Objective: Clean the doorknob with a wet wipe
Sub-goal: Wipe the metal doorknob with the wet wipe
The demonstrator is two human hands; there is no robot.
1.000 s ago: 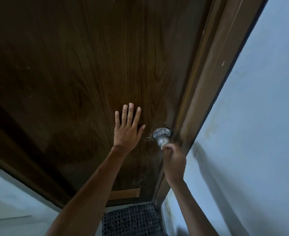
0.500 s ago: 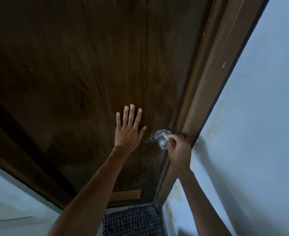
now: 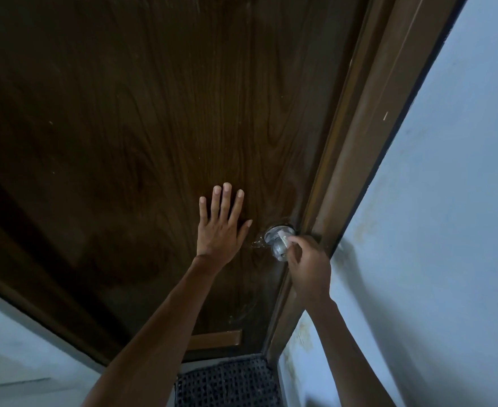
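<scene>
Bracing: left hand (image 3: pixel 222 230), fingers spread flat, steadies the door (image 3: pixel 153 127). Right hand (image 3: pixel 307 267) pinches wet wipe (image 3: pixel 284 240) onto doorknob (image 3: pixel 278 245) (wiping, evidently).

The right hand (image 3: pixel 309 268) covers the right side of the doorknob (image 3: pixel 278 248); its fingers hide most of the wet wipe (image 3: pixel 285 240). The dark woven mat (image 3: pixel 230 383) is cut off by the bottom edge.

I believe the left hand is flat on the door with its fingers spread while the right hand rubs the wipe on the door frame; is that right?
Not quite. In the head view the right hand presses the wet wipe on the metal doorknob, not on the door frame. The rest holds: the left hand lies flat on the door, fingers spread.
</scene>
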